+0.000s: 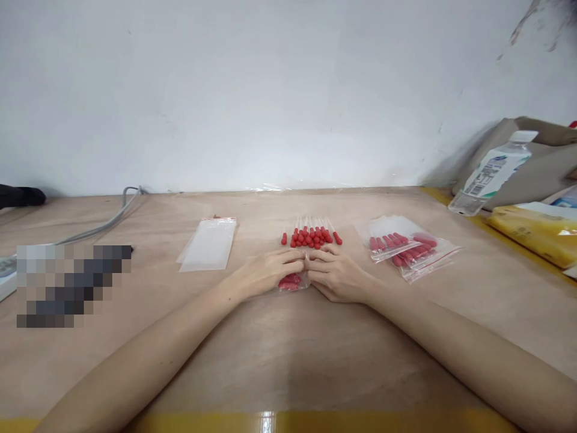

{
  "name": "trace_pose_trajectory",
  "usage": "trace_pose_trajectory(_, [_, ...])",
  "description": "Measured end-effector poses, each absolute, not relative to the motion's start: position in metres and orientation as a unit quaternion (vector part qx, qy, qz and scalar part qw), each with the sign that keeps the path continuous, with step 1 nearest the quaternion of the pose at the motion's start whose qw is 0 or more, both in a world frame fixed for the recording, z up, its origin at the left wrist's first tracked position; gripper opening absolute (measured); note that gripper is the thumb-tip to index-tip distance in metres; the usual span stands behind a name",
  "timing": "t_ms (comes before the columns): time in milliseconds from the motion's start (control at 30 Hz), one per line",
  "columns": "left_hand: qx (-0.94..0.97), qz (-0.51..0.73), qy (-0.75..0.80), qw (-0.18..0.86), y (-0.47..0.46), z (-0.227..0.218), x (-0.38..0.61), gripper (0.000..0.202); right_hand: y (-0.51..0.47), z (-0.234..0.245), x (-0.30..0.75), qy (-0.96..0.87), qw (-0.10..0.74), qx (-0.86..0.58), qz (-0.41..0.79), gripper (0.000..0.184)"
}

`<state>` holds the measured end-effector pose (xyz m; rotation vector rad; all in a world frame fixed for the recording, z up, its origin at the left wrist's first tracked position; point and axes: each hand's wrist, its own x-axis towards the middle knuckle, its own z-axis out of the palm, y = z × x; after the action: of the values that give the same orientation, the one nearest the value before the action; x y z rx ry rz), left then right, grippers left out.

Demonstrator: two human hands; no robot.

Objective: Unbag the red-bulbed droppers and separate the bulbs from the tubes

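Observation:
Both hands meet at the middle of the table over a small clear bag with red-bulbed droppers inside. My left hand pinches the bag's top edge from the left, fingers closed. From the right, my right hand pinches the same edge, also closed. Just beyond the fingertips lies a loose row of several glass droppers with red bulbs.
A stack of empty clear bags lies to the left. Filled dropper bags are piled to the right. A plastic bottle, a cardboard box and a yellow pack stand at far right. A grey cable runs at left.

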<state>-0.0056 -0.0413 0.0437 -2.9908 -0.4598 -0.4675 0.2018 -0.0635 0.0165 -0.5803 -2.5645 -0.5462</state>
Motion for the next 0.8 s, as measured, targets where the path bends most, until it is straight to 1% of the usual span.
trace_pose_trajectory(133, [-0.962, -0.182, -0.154, 0.13, -0.038, 0.05, -0.015, 0.022, -0.069, 0.026, 0.206, -0.939, 0.193, -0.26, -0.114, 0.016])
trace_pose_trajectory(233, [-0.952, -0.217, -0.163, 0.141, -0.037, 0.048, -0.017, 0.024, -0.074, 0.035, 0.208, -0.92, 0.207, -0.333, 0.008, 0.018])
trace_pose_trajectory(333, [-0.955, -0.216, -0.19, 0.07, -0.042, 0.044, -0.016, 0.028, -0.074, 0.034, 0.205, -0.878, 0.261, -0.384, 0.116, 0.023])
trace_pose_trajectory(433, [-0.942, -0.204, -0.264, -0.038, -0.052, 0.043, -0.017, 0.027, -0.07, 0.024, 0.198, -0.845, 0.303, -0.39, 0.205, 0.021])
trace_pose_trajectory(500, [-0.926, -0.196, -0.306, -0.099, -0.06, 0.042, -0.021, 0.032, -0.066, 0.015, 0.195, -0.823, 0.324, -0.392, 0.251, 0.02])
trace_pose_trajectory(567, [-0.917, -0.185, -0.326, -0.139, -0.065, 0.04, -0.025, 0.039, -0.062, 0.009, 0.193, -0.806, 0.34, -0.402, 0.272, 0.02])
trace_pose_trajectory(667, [-0.905, -0.19, -0.343, -0.164, -0.065, 0.034, -0.028, 0.041, -0.058, 0.006, 0.192, -0.788, 0.357, -0.421, 0.273, 0.02])
trace_pose_trajectory(800, [-0.896, -0.222, -0.343, -0.175, -0.061, 0.026, -0.025, 0.039, -0.059, 0.01, 0.189, -0.805, 0.325, -0.417, 0.27, 0.019])
